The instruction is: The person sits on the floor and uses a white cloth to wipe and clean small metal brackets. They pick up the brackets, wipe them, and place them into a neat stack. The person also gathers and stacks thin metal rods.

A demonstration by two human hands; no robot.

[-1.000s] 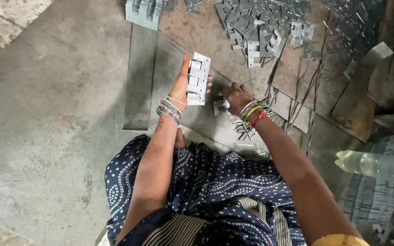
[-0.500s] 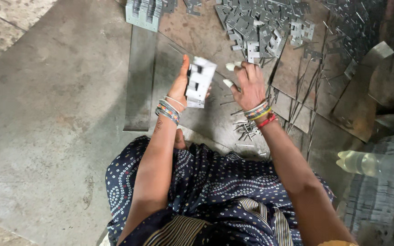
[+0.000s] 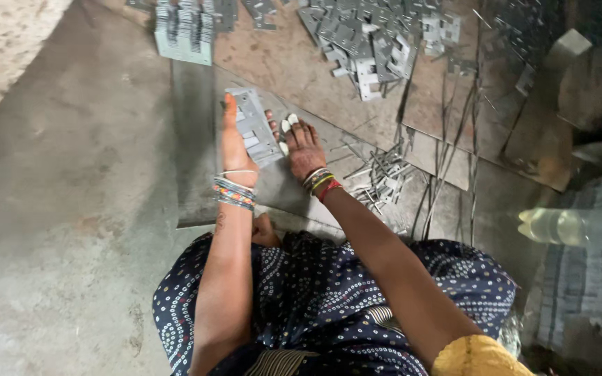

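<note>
Plainly, the left hand [image 3: 235, 143] has its fingers closed around the near edge of a stack of thin stamped metal plates [image 3: 253, 125], which lies tilted on the flat steel sheet [image 3: 196, 160] on the floor, close to that sheet's far edge. The right hand [image 3: 304, 150] rests just beside the stack with its fingers spread open and holding nothing. Such plates look stiff, light singly but weighty as a bundle, with sharp cut edges and smooth faces that could slide apart; a pinch across the long edges seems safest. A heap of loose plates [image 3: 371, 42] lies beyond, a second neat stack [image 3: 184, 31] at the far left, and thin metal strips [image 3: 384, 177] clutter the floor to the right.
</note>
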